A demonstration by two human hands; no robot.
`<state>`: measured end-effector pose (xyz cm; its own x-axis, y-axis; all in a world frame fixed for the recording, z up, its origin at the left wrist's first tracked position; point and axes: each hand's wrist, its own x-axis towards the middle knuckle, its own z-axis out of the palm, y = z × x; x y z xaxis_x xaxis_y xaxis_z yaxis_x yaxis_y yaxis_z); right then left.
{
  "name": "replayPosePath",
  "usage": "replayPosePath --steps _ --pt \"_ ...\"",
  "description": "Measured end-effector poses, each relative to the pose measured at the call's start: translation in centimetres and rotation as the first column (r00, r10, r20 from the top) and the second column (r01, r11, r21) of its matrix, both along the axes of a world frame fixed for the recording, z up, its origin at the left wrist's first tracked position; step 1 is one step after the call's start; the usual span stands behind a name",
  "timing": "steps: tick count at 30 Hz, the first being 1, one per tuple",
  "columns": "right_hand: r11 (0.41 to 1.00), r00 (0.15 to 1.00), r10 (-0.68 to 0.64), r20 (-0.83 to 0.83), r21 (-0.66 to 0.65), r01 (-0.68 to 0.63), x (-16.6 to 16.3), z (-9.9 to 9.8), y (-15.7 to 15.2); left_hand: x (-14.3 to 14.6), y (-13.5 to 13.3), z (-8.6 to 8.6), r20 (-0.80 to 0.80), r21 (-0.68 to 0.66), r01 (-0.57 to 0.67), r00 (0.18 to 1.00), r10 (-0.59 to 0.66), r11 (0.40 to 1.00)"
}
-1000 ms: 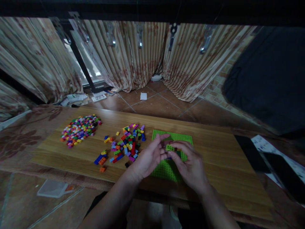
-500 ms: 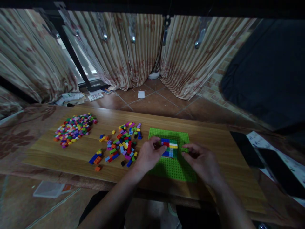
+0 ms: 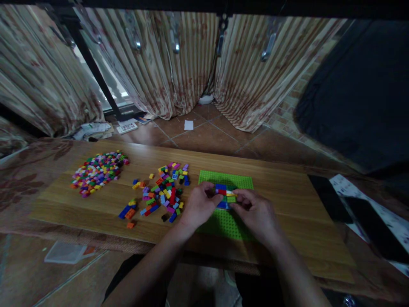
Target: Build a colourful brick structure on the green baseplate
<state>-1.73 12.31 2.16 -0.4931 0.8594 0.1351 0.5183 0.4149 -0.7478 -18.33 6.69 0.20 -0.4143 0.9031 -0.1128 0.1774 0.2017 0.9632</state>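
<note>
A green baseplate (image 3: pixel 225 179) lies on the wooden board (image 3: pixel 287 200) in front of me. A small build of blue, red, yellow and green bricks (image 3: pixel 223 192) stands on its middle. My left hand (image 3: pixel 200 207) rests on the plate's left side, fingers curled against the build. My right hand (image 3: pixel 257 215) comes in from the right and pinches a small green brick (image 3: pixel 231 199) at the build's right edge. Both hands meet over the build and hide its lower part.
Loose coloured bricks (image 3: pixel 164 192) lie scattered left of the plate, and a denser pile (image 3: pixel 97 170) sits at the board's far left. Two dark phones (image 3: pixel 326 198) lie at the right on paper. Tiled floor, curtains and papers lie beyond the board.
My right hand, which held the green brick off to the right half a second ago, has moved left to the build. My left hand stayed on the plate's left side.
</note>
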Motion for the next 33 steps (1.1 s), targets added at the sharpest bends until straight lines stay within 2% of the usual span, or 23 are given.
replayPosePath --steps 7,15,22,28,33 --pt "1.000 1.000 0.014 0.007 0.026 -0.014 1.1 -0.1 0.4 0.1 -0.1 -0.3 -0.012 0.010 0.013 1.000 -0.013 1.000" --pt "0.999 0.999 0.025 -0.037 0.042 -0.024 0.4 -0.6 0.0 0.0 -0.2 -0.2 -0.008 0.009 0.016 1.000 -0.016 1.000" --pt "0.988 0.997 0.035 -0.066 0.156 -0.024 0.0 -0.3 -0.3 -0.1 -0.1 -0.3 -0.054 0.010 0.036 0.998 -0.035 0.999" --pt "0.953 0.991 0.086 0.106 0.280 -0.113 -0.1 -0.3 -0.5 0.0 -0.1 -0.1 -0.052 0.005 0.012 0.999 -0.012 1.000" --pt "0.920 0.968 0.064 0.242 0.361 -0.151 -0.4 -0.4 -1.2 0.2 -0.2 -0.3 -0.082 0.009 -0.001 0.997 0.002 1.000"
